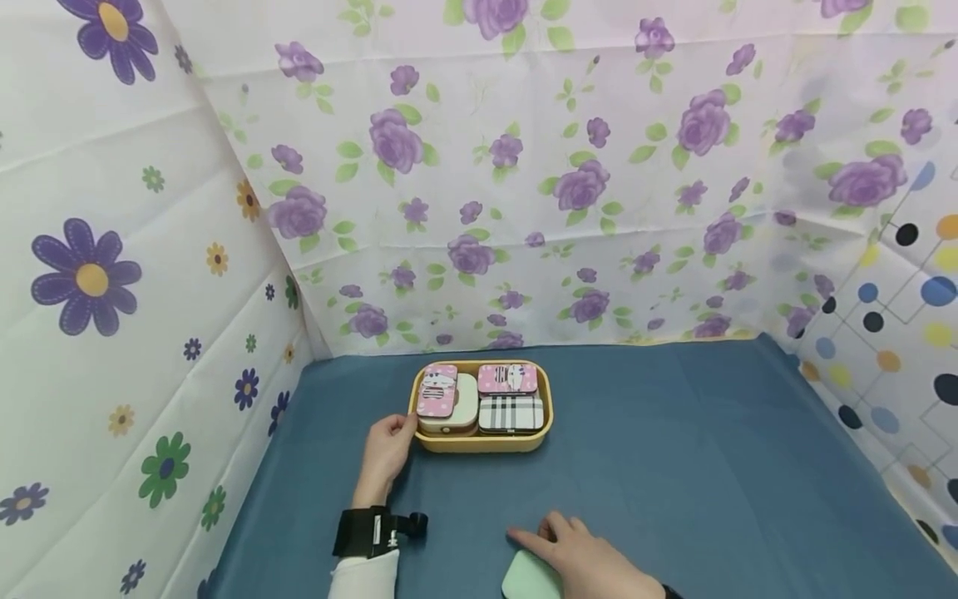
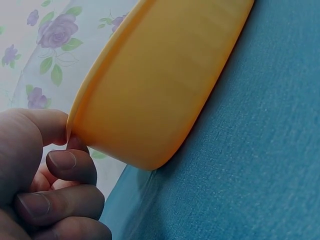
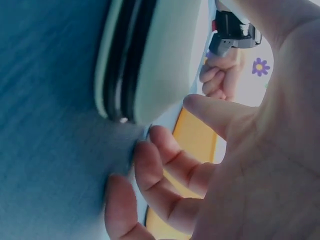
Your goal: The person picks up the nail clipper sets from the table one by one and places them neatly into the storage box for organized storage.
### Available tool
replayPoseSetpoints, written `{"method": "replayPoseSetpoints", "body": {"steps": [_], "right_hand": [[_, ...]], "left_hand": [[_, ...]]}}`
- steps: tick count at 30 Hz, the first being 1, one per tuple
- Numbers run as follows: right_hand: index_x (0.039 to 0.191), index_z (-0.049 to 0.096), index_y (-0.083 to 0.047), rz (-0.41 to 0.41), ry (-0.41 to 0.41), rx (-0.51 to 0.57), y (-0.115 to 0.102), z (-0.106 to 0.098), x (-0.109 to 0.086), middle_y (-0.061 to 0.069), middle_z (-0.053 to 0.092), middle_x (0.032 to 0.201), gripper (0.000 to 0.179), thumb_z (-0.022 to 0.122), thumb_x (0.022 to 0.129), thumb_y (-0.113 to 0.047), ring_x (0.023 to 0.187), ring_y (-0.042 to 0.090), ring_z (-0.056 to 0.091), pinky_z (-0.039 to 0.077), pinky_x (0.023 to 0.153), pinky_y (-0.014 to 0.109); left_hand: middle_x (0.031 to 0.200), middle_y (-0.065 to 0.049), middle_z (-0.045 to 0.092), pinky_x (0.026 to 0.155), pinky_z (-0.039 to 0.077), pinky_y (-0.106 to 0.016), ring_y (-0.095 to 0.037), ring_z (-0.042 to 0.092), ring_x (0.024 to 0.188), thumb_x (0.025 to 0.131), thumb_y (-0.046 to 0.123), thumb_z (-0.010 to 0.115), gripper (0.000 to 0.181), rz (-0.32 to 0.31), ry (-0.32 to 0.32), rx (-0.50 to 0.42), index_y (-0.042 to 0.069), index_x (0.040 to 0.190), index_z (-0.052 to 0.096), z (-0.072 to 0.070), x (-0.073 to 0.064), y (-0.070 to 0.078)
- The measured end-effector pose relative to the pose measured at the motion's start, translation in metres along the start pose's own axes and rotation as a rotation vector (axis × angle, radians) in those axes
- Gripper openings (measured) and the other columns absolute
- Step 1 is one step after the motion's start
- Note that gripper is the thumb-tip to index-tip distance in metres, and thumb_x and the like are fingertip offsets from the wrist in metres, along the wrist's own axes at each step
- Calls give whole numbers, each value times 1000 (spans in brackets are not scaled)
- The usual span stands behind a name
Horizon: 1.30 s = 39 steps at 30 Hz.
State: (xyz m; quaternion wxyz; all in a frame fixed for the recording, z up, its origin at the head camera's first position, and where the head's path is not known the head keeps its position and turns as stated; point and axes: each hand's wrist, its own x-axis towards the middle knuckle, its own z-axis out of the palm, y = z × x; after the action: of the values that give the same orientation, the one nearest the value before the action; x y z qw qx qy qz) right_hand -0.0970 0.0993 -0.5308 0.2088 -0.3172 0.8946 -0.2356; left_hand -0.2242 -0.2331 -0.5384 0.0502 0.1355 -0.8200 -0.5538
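A yellow plastic basket stands on the blue cloth. My left hand pinches its left rim between thumb and index finger; the left wrist view shows this grip on the basket wall close up. Inside lie two pink cat-print cases, a black-and-white plaid case and a cream case. Near the front, a mint-green rounded case lies partly cut off by the frame edge. Beside it is my right hand, fingers spread and loosely bent. In the right wrist view, the thumb tip meets the green case's outline.
Blue cloth covers the table. A floral sheet hangs behind it, with a daisy-print sheet at the left and a dotted sheet at the right. A black wrist camera strap circles the left wrist.
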Motion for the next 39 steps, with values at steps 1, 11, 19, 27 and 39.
{"method": "replayPoseSetpoints", "body": {"steps": [1,11,19,27,39], "right_hand": [[161,47,-40,7,8,-19,0,2,0,-11,47,109,90,76,84,-76,89,8,42,43,66,31],[158,52,-35,118,7,28,-5,11,0,-8,52,100,87,72,85,-79,81,9,48,44,63,35],[156,55,-34,147,-10,62,-9,4,3,-6,56,108,87,77,83,-76,90,12,54,50,65,39],[153,58,-36,142,-15,70,-6,2,3,-9,58,107,87,80,80,-77,88,9,55,51,66,39],[152,58,-38,166,-86,126,4,-18,3,-4,64,118,85,86,78,-70,95,13,61,53,78,45]], "left_hand": [[69,0,48,57,35,-31,-19,47,63,110,36,61,38,4,-2,-3,5,90,70,0,1,0],[67,1,48,56,35,-31,-17,46,61,109,33,62,36,3,-17,-22,4,90,70,3,4,2],[68,0,48,58,36,-32,-19,47,63,110,34,62,36,7,-1,-10,5,91,71,0,5,3],[68,1,48,57,36,-31,-18,47,61,109,34,62,36,7,-1,-18,4,91,72,0,4,3],[67,1,48,57,35,-30,-17,46,61,109,34,62,36,1,-1,-11,4,92,72,-3,1,0]]}}
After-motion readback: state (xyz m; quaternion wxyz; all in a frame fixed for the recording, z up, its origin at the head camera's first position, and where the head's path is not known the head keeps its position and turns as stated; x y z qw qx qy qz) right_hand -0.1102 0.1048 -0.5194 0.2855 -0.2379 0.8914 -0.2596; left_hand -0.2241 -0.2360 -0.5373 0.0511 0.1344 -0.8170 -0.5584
